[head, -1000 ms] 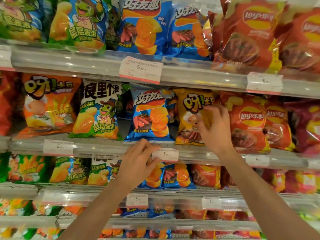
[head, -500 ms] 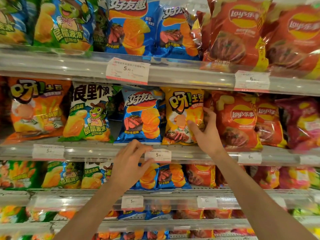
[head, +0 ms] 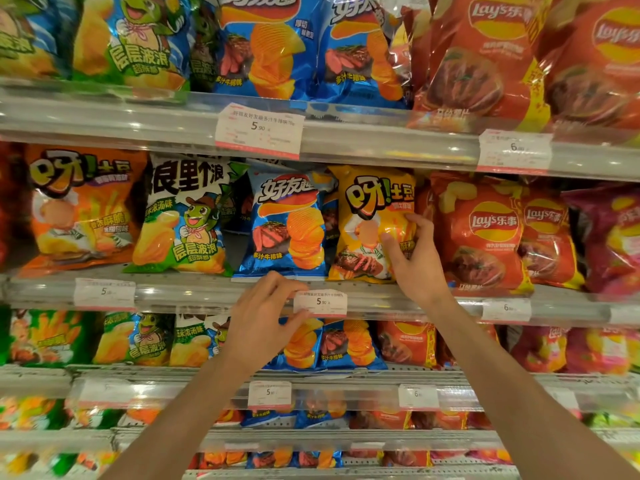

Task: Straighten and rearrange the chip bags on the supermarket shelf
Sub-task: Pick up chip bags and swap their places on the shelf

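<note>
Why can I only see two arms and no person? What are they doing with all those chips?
The camera sits on the person's head, looking forward and down, so only their arms show. They face supermarket shelves full of chip bags. The right hand grips a yellow chip bag standing on the middle shelf, between a blue bag and a red bag. The left hand pinches a white price tag on that shelf's front edge.

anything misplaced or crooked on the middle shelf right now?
Yes. The yellow bag gripped by the right hand sits alone between blue bags and red bags; its orange match is far left. The green bag leans. The left hand pinches a price tag.
</note>
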